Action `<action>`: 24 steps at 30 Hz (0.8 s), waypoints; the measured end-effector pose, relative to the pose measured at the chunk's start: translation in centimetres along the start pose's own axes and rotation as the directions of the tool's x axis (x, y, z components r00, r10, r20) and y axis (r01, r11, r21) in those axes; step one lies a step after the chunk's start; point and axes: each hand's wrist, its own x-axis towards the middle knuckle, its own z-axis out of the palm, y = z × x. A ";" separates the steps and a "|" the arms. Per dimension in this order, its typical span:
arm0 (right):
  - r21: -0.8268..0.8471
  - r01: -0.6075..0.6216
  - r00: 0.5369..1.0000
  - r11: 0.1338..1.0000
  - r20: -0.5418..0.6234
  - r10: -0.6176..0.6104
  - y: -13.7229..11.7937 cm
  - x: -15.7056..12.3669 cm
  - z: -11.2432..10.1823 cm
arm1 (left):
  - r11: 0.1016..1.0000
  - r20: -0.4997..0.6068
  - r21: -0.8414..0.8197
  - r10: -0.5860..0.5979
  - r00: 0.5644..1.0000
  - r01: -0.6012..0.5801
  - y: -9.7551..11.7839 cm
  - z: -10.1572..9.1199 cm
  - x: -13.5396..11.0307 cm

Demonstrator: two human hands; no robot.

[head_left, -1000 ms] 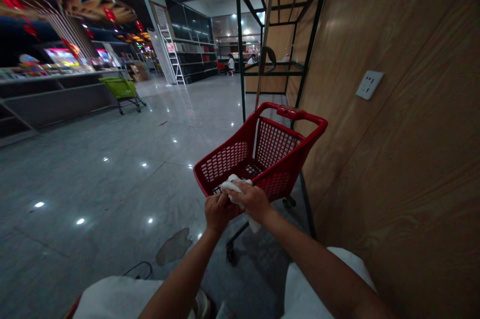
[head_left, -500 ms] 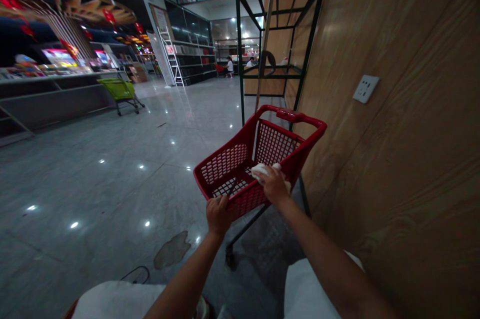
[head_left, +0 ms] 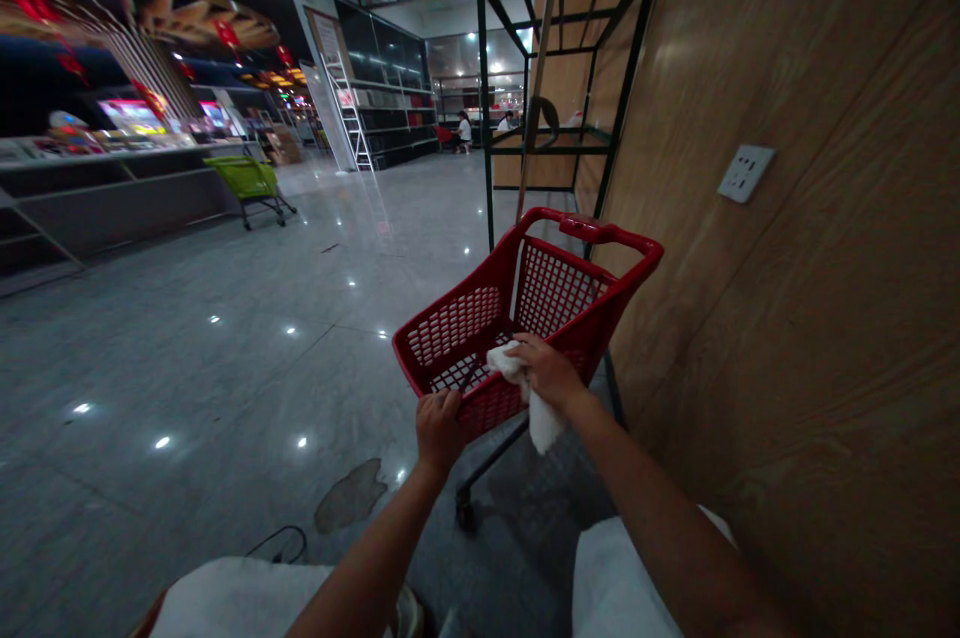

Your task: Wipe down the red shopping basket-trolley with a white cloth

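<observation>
A red plastic shopping cart point(head_left: 465, 318) with a lattice basket stands in front of me, its handle at the far right. My left hand point(head_left: 440, 428) is closed around the near corner of the basket rim. In my right hand point(head_left: 551, 376) is a white cloth point(head_left: 546, 426), bunched over the near side rim, with a loose end hanging down outside the basket. A thin dark strip point(head_left: 471, 374) shows inside the basket near my left hand; I cannot make out what it is.
A wooden wall with a socket point(head_left: 745, 174) rises close on the right. Behind the cart stands a dark metal frame point(head_left: 487, 118) with a pole leaning on it. A green cart point(head_left: 244, 178) is by the counter at left. A cable point(head_left: 289, 543) lies on the floor.
My right hand has slid the cloth a little left along the near rim, and more of the cloth now hangs down outside. My left hand keeps its hold on the corner.
</observation>
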 end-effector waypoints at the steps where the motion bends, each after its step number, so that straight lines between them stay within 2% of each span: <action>1: -0.008 -0.044 0.998 0.999 -0.049 0.044 1.4 0.1 -1.1 | 1.000 0.004 0.000 -0.006 1.000 0.006 0.1 0.0 0.0; 4: -0.060 -0.114 0.979 0.992 -0.177 0.101 4.4 0.3 -3.6 | 1.000 -0.016 0.000 -0.022 1.000 0.022 0.5 0.1 0.0; 7: -0.147 -0.066 0.987 0.987 -0.152 0.044 4.2 0.0 -3.9 | 0.999 -0.033 -0.003 -0.037 0.999 0.037 0.9 0.3 -0.1; 10: -0.193 0.014 0.999 0.981 -0.048 -0.024 1.1 -0.6 -1.9 | 0.999 -0.059 0.004 -0.041 0.997 0.041 1.1 0.5 -0.1; 14: -0.140 0.152 0.987 0.978 0.081 -0.142 -4.1 -1.6 1.8 | 1.000 -0.075 0.005 -0.022 0.997 0.022 1.0 0.5 -0.1; 17: -0.171 0.201 0.973 0.965 0.149 -0.177 -5.9 -1.7 2.9 | 1.000 -0.073 0.011 0.005 0.997 -0.004 0.7 0.2 -0.1; 20: -0.284 0.109 0.988 0.953 0.136 -0.073 -4.9 -1.2 1.4 | 0.999 -0.043 0.021 0.048 0.998 -0.048 0.2 -0.3 -0.1; 24: -0.385 -0.149 0.989 0.911 -0.062 0.136 -0.5 -0.3 -2.4 | 0.998 -0.027 0.012 0.056 0.998 -0.056 0.0 -0.5 -0.1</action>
